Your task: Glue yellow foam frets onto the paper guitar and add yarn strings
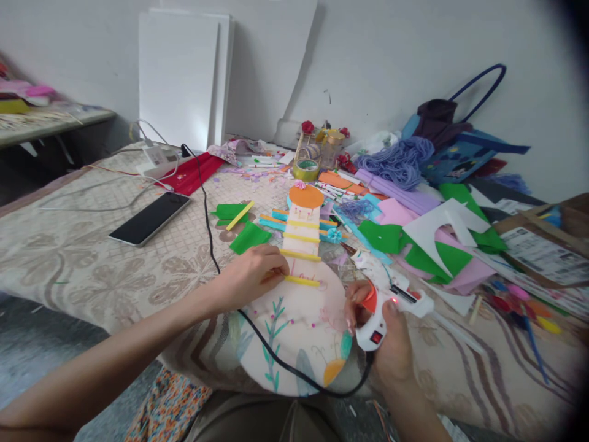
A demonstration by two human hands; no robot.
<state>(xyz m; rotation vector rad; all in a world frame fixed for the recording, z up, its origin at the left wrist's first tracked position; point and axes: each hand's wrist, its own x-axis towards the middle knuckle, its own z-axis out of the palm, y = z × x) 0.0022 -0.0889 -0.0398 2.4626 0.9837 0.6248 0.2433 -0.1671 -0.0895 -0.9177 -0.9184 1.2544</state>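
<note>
My left hand (262,273) pinches the left end of a yellow strip (302,281) lying across a guitar-shaped white cutout (306,331). Several more yellow strips cross the cutout's neck, one of them (300,254) just above my fingers. Drawn plants and flowers decorate its round body, and an orange oval (305,197) tops the neck. In my right hand (393,337) is a white glue gun (381,307) with an orange trigger and a lit red light; its nozzle points up and left, apart from the cutout. The gun's black cord (271,353) runs over the body.
Green pieces (250,238) and a loose yellow strip (240,215) lie left of the neck. A phone (150,219) and a power strip (159,161) are farther left. Tape (305,170), purple yarn (400,161), cut sheets (430,236) and a cardboard box (547,245) crowd the right side.
</note>
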